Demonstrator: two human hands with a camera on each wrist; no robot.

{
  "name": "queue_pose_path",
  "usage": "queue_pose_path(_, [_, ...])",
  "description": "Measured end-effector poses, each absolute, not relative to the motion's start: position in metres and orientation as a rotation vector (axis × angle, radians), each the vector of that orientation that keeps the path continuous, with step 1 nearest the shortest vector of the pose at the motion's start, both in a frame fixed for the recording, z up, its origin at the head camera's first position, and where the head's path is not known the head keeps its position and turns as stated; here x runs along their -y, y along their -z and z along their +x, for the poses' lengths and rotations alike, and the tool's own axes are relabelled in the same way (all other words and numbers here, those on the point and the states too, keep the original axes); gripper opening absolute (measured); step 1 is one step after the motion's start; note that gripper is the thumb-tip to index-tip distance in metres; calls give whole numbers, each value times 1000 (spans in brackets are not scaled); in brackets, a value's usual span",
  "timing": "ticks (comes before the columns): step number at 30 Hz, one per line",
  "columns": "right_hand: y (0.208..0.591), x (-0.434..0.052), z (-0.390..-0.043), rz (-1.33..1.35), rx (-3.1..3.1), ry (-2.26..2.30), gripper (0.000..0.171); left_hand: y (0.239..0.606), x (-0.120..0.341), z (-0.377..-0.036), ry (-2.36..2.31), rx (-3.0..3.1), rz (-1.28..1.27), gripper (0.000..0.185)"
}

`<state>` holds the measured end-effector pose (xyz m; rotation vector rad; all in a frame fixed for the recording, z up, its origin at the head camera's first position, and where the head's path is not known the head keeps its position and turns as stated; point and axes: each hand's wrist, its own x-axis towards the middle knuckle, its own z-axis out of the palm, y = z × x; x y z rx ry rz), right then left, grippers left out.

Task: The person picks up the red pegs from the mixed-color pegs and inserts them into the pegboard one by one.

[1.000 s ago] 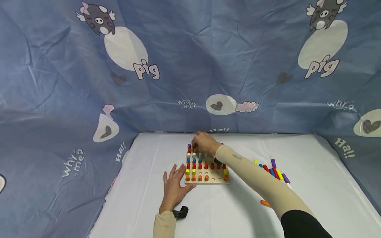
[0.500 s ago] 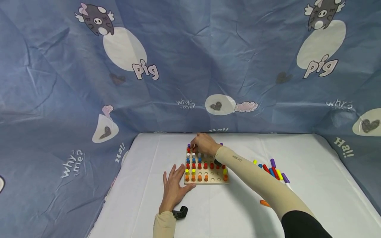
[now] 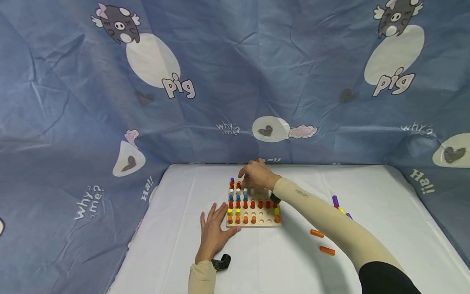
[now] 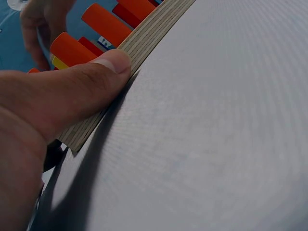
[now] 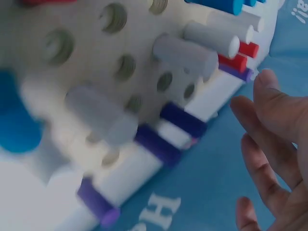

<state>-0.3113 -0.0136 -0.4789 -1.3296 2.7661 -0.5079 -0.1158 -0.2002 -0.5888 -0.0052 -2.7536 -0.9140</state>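
Observation:
A wooden pegboard (image 3: 266, 223) lies on the white table, with rows of coloured pegs standing in it. My left hand (image 3: 213, 234) rests at its front left corner, fingers spread along the left side. In the left wrist view the thumb (image 4: 115, 61) presses against the board's front edge, beside orange pegs (image 4: 108, 26). Over the back of the board is my right hand (image 3: 258, 174), holding nothing. Its fingers are loosely bent in the right wrist view, near red pegs (image 5: 234, 62), white pegs (image 5: 211, 39) and purple pegs (image 5: 159, 144). Several holes are bare.
Two orange pegs (image 3: 317, 233) lie loose on the table right of the board. Farther back is a loose purple peg (image 3: 335, 200), beside others partly hidden by the right forearm. Patterned blue cloth (image 3: 205, 102) hangs behind the table.
My right hand has let go of a red peg, which stands second in the back red row. The hand has lifted and shifted right. My left hand stays in place.

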Motion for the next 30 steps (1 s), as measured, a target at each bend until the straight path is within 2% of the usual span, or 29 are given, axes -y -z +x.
queue_pose_path(15, [444, -75, -310, -1406, -2913, 425, 14, 587, 201, -113, 943, 2748, 11, 88])
queue_pose_path(30, [443, -184, -295, -1315, -2968, 399, 10, 590, 198, -115, 926, 2737, 2, 88])
